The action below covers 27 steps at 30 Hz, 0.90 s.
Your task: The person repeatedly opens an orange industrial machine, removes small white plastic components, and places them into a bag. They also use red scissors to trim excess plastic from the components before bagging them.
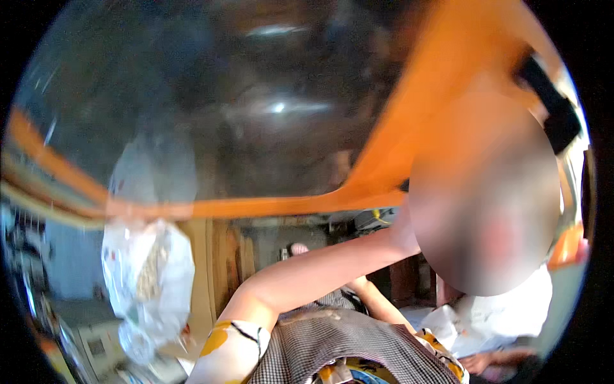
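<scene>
My left forearm (332, 265) reaches across to the right, toward the lower edge of an orange frame (275, 206). At its far end, my left hand (405, 225) is mostly hidden by a blurred oval patch, so its fingers do not show. Below that forearm, my right hand (359, 283) is partly covered, close to my checked apron (332, 326); whether it holds anything cannot be seen. Inside the orange frame, a large dark glossy panel (268, 115) carries bright reflections.
At left hangs a clear plastic bag (173, 262) with pale contents, mirrored in the panel. White bundled material (515, 307) and another person's arm (499, 360) are at lower right. A black strap-like part (553, 105) lies along the frame's right side.
</scene>
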{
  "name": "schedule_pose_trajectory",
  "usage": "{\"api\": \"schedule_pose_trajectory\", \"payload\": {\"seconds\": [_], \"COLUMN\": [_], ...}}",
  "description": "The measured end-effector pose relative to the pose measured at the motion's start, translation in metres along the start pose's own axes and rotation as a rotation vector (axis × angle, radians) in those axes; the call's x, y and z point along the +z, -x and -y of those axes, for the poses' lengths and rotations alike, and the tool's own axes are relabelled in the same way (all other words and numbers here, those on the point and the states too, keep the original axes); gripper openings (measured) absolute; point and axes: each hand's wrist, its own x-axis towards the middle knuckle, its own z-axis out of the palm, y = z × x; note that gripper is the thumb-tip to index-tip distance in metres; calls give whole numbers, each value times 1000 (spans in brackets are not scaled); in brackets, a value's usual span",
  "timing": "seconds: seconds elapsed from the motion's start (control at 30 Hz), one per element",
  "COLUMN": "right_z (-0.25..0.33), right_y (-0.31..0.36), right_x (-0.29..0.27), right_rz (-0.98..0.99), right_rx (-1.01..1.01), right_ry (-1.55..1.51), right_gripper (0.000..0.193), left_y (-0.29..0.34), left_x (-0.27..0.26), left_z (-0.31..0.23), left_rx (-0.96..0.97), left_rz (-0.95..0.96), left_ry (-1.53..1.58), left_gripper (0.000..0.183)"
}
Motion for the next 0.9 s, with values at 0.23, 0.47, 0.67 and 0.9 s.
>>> {"api": "schedule_pose_trajectory", "payload": {"seconds": [0.23,0.47,0.67,0.9], "right_z": [31,55,-4,-144], "right_y": [-9,-57,-51,-15], "right_x": [-4,57,149,314], "right_rz": [317,572,820,1517], "right_rx": [-70,-287,-273,-595], "right_ry": [13,67,205,863], "right_gripper": [18,14,24,39], "left_y": [-21,66,305,532], "left_x": [44,-44,-87,-31], "left_z": [-10,-57,-16,19], "left_rx": [-68,190,-447,-1744], "left_rz": [-241,-459,-508,-658], "left_ry": [-334,-571,-605,-827], "left_gripper": [38,34,31,45]}}
